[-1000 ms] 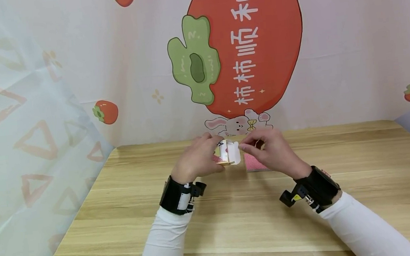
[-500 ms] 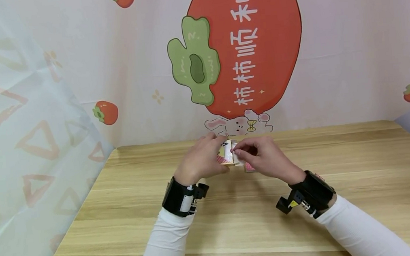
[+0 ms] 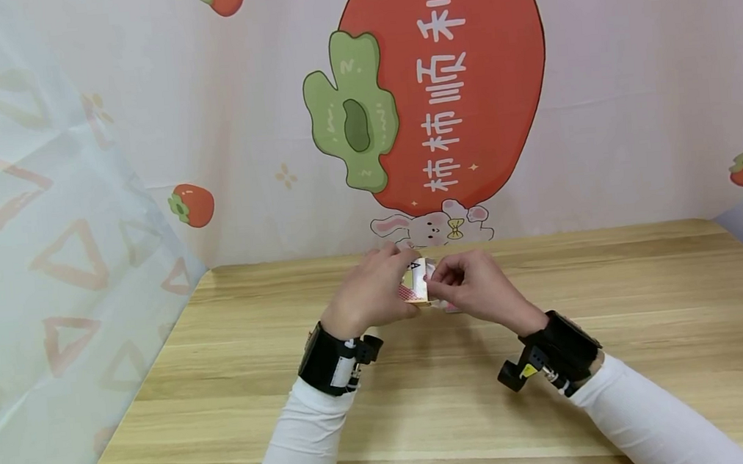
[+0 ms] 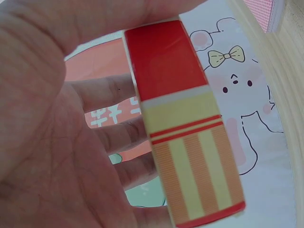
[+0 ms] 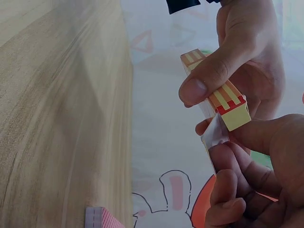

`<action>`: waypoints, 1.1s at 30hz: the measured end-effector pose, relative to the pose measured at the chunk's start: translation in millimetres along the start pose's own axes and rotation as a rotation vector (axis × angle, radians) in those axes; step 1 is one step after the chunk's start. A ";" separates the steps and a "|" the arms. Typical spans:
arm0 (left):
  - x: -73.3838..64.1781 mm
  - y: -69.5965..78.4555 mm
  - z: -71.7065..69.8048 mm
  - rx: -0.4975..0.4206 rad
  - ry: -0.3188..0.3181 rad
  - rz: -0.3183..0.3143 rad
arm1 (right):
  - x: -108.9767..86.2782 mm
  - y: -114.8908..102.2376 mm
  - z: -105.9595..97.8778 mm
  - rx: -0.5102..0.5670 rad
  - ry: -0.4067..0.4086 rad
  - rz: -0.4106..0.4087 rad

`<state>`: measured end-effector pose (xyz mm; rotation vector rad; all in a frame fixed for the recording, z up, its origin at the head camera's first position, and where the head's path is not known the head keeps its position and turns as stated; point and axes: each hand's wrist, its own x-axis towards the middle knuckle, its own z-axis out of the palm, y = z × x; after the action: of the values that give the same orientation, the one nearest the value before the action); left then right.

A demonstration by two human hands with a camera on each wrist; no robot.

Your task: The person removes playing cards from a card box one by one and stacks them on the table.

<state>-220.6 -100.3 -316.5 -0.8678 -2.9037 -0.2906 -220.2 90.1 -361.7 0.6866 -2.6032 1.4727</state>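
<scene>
My left hand grips a small playing card box by its edges, above the far part of the table. An "A" shows on the box's front in the head view. Its narrow side, red and cream with stripes, faces the left wrist camera. From the right, my right hand meets the end of the box. In the right wrist view its curled fingers and thumb pinch around the white end flap, which stands away from the box. The right fingertips are partly hidden behind the box.
A pink patterned deck lies on the wooden table, mostly hidden behind my right hand. Its corner also shows in the right wrist view. A printed curtain hangs at the table's back edge.
My right hand has moved left onto the box's flap end and now covers most of the pink deck. My left hand and the box have shifted slightly right and nearer.
</scene>
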 end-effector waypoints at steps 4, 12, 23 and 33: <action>-0.1 1.8 1.1 0.004 0.001 -0.003 | 0.1 1.8 2.6 -0.030 0.006 0.013; -1.0 3.0 1.5 -0.012 -0.003 -0.003 | 0.6 1.7 5.1 -0.105 0.005 0.023; -1.6 -0.6 -0.9 -0.032 -0.007 0.002 | 1.6 3.4 -2.1 0.005 -0.076 0.144; -1.8 -6.1 -4.1 -0.054 -0.002 -0.008 | 4.0 5.1 -15.0 0.173 -0.158 0.220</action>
<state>-222.4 -107.2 -313.7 -0.8649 -2.9142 -0.3711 -228.2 103.4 -356.6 0.5672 -2.7693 1.7923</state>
